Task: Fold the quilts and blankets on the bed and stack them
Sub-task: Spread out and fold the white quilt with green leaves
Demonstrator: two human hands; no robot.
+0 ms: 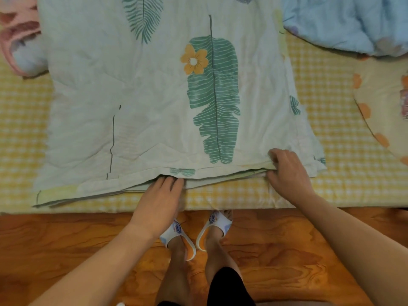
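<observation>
Right hand (287, 171) is pinching the near hem of the leaf-print quilt (154, 96), thumb under and fingers curled over the top layer. Left hand (161, 195) is lying flat with straight fingers, tips slipping under that same hem nearer the middle, gripping nothing that I can see.

I am judging this quilt partly folded: at least 2 layers are showing along its near edge, and it is lying fairly flat across the yellow checked bed (331, 129), so 1 or more folds are probably left. The blue quilt (344, 21) at far right and the pink blanket (17, 40) at far left are looking crumpled, so unfolded, and nothing is stacked yet.

The hem is sitting just inside the bed's near edge, with wooden floor (66, 250) below. Bare bedding is showing left and right of the quilt, while a cream blanket (382, 96) is crowding the right side.
</observation>
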